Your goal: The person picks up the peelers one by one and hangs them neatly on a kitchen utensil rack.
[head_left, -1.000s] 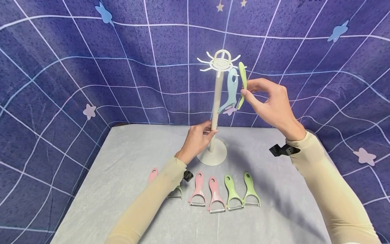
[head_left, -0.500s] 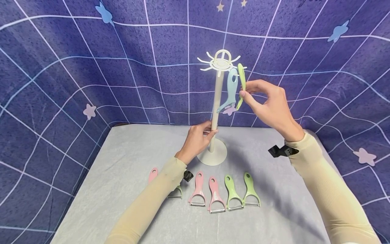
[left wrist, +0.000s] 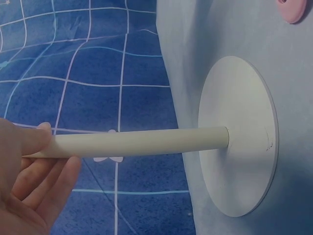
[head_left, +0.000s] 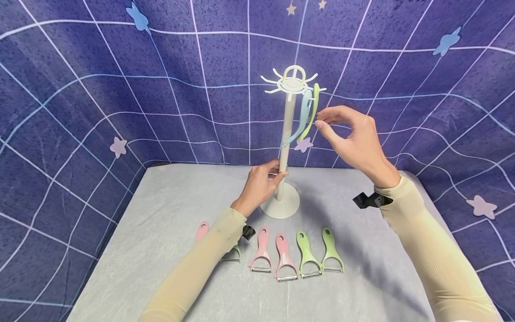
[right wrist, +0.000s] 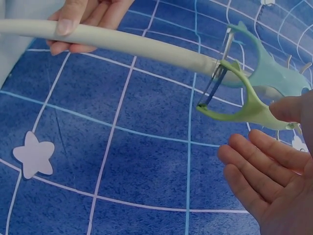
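A cream stand rises upright from a round base, with a ring of hooks on top. My left hand grips its pole low down, thumb and fingers around it in the left wrist view. A light blue peeler hangs from a right-side hook. Beside it, a green peeler hangs from a neighbouring hook, its lower end tilted toward the pole. My right hand is just right of the green peeler. In the right wrist view its fingers are spread from the thumb, which overlaps the green handle; contact is unclear.
On the grey table, pink peelers and green peelers lie in a row before the base. My left forearm partly covers another pink peeler and a green one. A purple patterned cloth stands behind.
The green peeler has shifted left onto the hook and swung toward the pole. My right thumb and fingers have let go of it. The left hand has stayed on the pole.
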{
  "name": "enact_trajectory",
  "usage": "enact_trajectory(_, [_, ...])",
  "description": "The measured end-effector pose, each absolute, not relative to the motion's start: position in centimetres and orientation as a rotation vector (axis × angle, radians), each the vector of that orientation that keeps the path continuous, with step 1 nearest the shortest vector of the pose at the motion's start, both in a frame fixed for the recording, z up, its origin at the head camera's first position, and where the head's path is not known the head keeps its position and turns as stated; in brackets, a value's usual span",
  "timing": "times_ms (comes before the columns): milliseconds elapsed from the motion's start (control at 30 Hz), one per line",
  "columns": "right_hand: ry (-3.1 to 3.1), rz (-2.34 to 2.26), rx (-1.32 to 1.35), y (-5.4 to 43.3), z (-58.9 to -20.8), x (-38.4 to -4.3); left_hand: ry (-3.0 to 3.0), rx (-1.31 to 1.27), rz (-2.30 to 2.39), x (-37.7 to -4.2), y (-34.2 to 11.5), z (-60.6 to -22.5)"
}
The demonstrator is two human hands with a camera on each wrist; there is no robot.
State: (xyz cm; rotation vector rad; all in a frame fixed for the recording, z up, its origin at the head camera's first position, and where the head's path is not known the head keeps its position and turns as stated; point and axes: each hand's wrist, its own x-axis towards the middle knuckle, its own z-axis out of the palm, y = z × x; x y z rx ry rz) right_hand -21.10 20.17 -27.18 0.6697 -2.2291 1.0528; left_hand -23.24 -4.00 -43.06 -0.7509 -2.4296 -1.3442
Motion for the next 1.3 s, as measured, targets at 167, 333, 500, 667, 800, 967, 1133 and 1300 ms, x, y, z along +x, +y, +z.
enact_trajectory(167, [-2.228, 1.053, 0.663, 20.1, -27.3, -21.0, -2.435, -0.745, -1.348, -23.2, -4.0, -43.0])
enact_trajectory(333, [-2.244, 1.067, 0.611, 20.1, -27.6, -20.4, -2.436, -0.745, -1.352, -23.1, -4.0, -43.0])
enact_trajectory(500, [-2.262, 1.066, 0.569, 20.4, -28.3, -19.8, -2.431, -0.745, -1.345, -23.1, -4.0, -43.0])
enact_trajectory(667, [-2.281, 1.038, 0.543, 20.8, -29.4, -19.3, -2.430, -0.746, -1.342, -23.1, -4.0, -43.1])
enact_trajectory(800, [-2.308, 1.021, 0.521, 21.1, -30.5, -18.8, -2.435, -0.750, -1.341, -23.1, -4.0, -43.1])
enact_trajectory(967, [-2.366, 1.003, 0.495, 21.5, -32.1, -17.8, -2.427, -0.750, -1.343, -23.1, -4.0, -43.1])
enact_trajectory(1133, [-2.448, 0.978, 0.454, 22.1, -33.6, -17.0, -2.426, -0.750, -1.342, -23.2, -3.9, -43.2])
enact_trajectory(1300, [-2.529, 0.898, 0.478, 22.8, -35.2, -16.4, -2.427, -0.749, -1.337, -23.2, -3.9, -43.2])
